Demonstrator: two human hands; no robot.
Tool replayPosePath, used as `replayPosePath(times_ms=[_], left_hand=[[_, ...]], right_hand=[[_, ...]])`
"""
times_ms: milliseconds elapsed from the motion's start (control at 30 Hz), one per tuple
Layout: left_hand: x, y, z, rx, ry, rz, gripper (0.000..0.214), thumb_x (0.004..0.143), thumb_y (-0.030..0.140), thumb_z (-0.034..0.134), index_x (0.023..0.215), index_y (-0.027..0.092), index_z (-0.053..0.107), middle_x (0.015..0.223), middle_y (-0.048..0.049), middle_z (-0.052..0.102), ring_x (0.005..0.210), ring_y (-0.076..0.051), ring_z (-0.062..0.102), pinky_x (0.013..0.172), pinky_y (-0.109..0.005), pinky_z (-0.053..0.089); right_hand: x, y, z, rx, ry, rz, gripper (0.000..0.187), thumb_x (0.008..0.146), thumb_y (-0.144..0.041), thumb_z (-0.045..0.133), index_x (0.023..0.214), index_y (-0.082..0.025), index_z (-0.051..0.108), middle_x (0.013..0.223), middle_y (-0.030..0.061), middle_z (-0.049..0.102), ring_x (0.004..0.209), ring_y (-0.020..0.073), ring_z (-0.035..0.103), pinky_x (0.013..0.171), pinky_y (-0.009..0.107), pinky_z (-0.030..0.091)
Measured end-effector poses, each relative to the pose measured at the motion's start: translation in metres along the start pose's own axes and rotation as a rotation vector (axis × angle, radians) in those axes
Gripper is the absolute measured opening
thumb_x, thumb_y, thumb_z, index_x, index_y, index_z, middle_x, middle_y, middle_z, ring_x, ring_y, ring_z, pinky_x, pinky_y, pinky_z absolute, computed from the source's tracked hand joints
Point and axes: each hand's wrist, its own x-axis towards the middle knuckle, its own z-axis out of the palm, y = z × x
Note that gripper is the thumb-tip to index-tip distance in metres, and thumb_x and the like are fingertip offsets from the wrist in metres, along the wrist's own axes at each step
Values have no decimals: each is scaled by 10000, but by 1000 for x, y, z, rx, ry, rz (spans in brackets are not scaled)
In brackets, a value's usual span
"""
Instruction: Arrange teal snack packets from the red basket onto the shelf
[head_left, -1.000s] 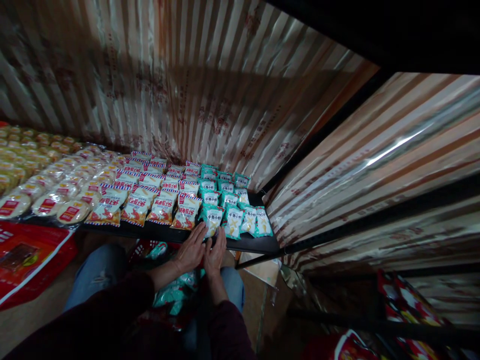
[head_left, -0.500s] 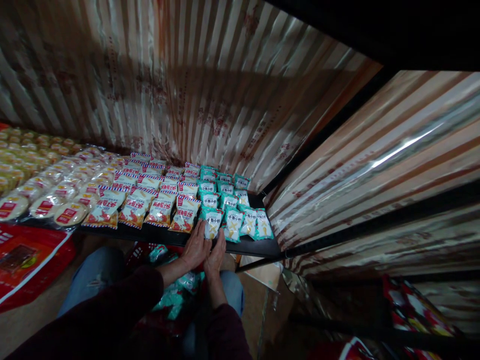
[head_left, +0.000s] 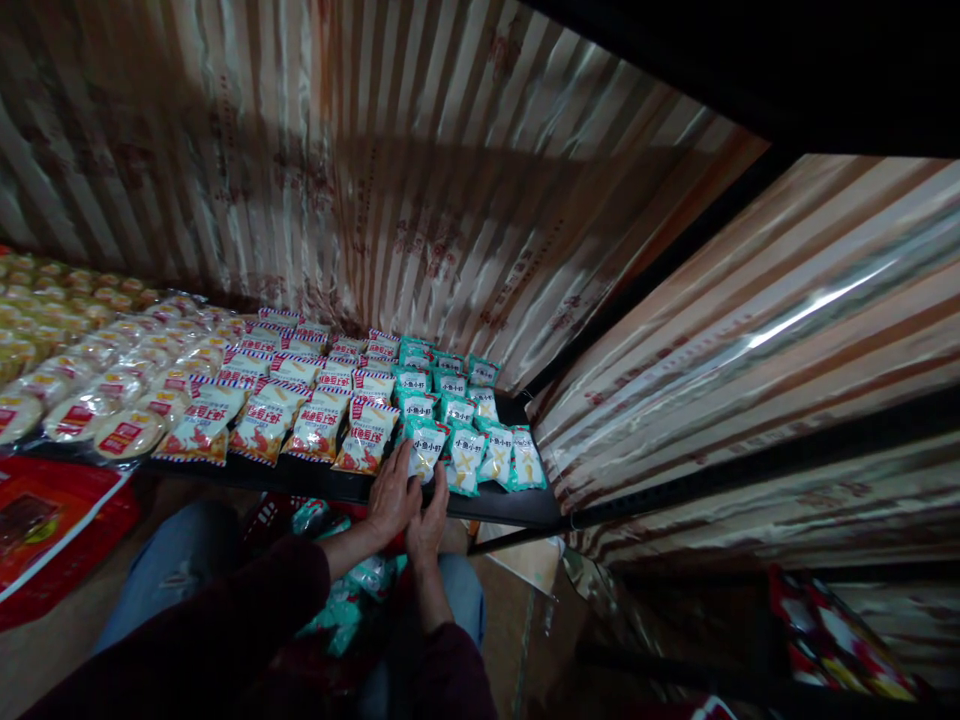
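At the front of the black shelf, a teal-and-white snack bag (head_left: 427, 447) stands between my two hands. My left hand (head_left: 393, 493) is at its left side, fingers reaching up along the edge. From the lower right, my right hand (head_left: 428, 522) meets it, with the fingertips against the lower right part of the bag. The thumbs come close together below it. More teal snack bags (head_left: 466, 456) stand in rows to the right and behind. Beside my left hand are rows of white-and-orange snack bags (head_left: 365, 432) with striped tops.
Round wrapped crackers (head_left: 129, 430) fill the shelf further left. Below, between my knees, a red basket (head_left: 264, 512) holds loose teal bags (head_left: 345, 605). The black shelf edge (head_left: 517, 505) ends at a metal frame on the right. Striped plastic sheeting (head_left: 420, 150) hangs behind.
The view has shifted slightly, so the shelf goods sit a little lower and further left. Both hands stay at the same teal snack bag, with the right fingers slightly lower in the view.
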Motion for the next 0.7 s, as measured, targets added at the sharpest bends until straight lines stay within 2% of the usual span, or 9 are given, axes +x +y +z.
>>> replayPosePath(times_ms=[133, 300, 500, 600, 700], left_hand=[[4, -1, 1, -30, 30, -18, 629, 808, 186, 438, 1414, 115, 285, 1460, -162, 370, 1357, -242, 347, 1124, -431, 307], [10, -1, 3, -25, 40, -111, 618, 793, 203, 468, 1383, 92, 323, 1439, -197, 388, 1347, -273, 363, 1117, -456, 307], [20, 6, -4, -6, -23, -261, 581, 789, 218, 514, 1334, 89, 358, 1366, -187, 473, 1303, -257, 427, 1095, -397, 331], [26, 12, -7, 12, -37, -280, 603, 767, 192, 540, 1336, 129, 351, 1355, -157, 490, 1296, -247, 436, 1096, -386, 321], [29, 17, -9, 15, -62, -291, 631, 761, 181, 546, 1350, 107, 334, 1368, -180, 476, 1306, -257, 425, 1091, -378, 323]], right_hand=[[8, -4, 0, 13, -31, 22, 609, 916, -487, 368, 1408, -129, 333, 1415, 187, 412, 1319, 253, 397, 1053, 450, 365], [14, -7, 1, -5, -44, 39, 604, 913, -493, 362, 1402, -140, 348, 1407, 178, 428, 1321, 259, 390, 1059, 464, 351], [23, -8, -1, -56, -62, 21, 627, 900, -465, 395, 1421, -124, 323, 1426, 180, 420, 1328, 268, 389, 1061, 463, 349], [29, -7, -1, -67, -90, 0, 613, 893, -410, 407, 1426, -121, 320, 1426, 175, 426, 1316, 267, 410, 1051, 459, 368], [34, -7, -1, -51, -101, -10, 616, 879, -365, 420, 1431, -112, 314, 1412, 178, 446, 1303, 267, 429, 1041, 458, 382]])
